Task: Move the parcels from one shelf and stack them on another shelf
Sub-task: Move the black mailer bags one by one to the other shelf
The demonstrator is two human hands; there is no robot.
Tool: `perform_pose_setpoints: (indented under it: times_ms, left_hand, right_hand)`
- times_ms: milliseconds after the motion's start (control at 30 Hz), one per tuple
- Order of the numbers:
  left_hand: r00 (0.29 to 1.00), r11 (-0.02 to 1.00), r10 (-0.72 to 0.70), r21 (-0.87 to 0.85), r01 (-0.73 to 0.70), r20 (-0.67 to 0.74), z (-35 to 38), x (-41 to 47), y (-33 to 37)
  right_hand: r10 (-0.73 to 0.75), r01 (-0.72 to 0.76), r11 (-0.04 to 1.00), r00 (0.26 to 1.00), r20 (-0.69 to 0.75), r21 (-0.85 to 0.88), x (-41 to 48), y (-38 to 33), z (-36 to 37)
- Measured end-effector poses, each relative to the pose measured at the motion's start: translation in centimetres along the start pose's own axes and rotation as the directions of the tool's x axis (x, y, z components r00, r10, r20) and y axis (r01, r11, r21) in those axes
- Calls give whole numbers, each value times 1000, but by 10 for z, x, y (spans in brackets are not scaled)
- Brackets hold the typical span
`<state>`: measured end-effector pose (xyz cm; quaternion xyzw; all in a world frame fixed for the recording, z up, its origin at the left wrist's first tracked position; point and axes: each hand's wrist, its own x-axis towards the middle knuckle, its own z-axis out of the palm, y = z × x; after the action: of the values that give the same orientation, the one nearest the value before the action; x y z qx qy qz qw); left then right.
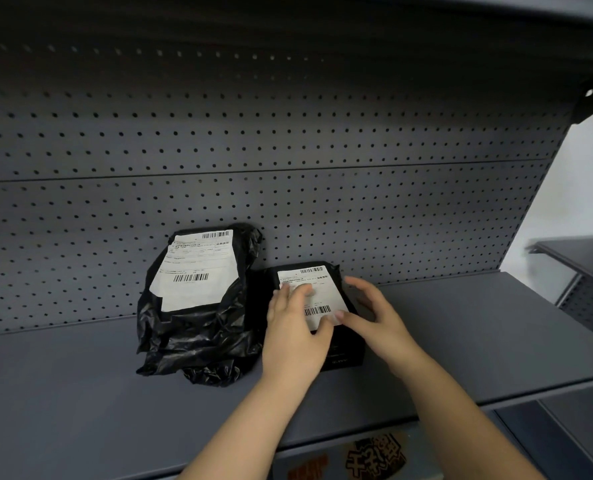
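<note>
Two hands on one shelf (80, 393). Left hand (295, 337): fingers flat, released, pressing the small parcel (345, 355). Right hand (381, 320): thumb and curved fingers grasping its right edge. Second parcel, the crumpled bag (198, 327), lies just left, against the pegboard (288, 133).

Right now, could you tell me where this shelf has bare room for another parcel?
The shelf is bare right of the small parcel, left of the big black bag, and in a strip along the front edge. The middle is crowded: left hand and right hand are on the small parcel, which sits close beside the bag.
</note>
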<state>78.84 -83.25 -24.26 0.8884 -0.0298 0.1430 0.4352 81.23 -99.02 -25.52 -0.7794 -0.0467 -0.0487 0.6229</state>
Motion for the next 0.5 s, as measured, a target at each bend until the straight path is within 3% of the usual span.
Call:
perform_pose_setpoints:
  times_ms: [233,500]
  left_hand:
    - [994,989,111,-91,-112,-15,-28,16,30]
    - [983,969,178,-169,-181,-34,-92,45,53]
  right_hand:
    - [-92,91,995,996,-19,-50,-2,-41,-12]
    - [-290,293,953,956,42,-77,8,-114,-8]
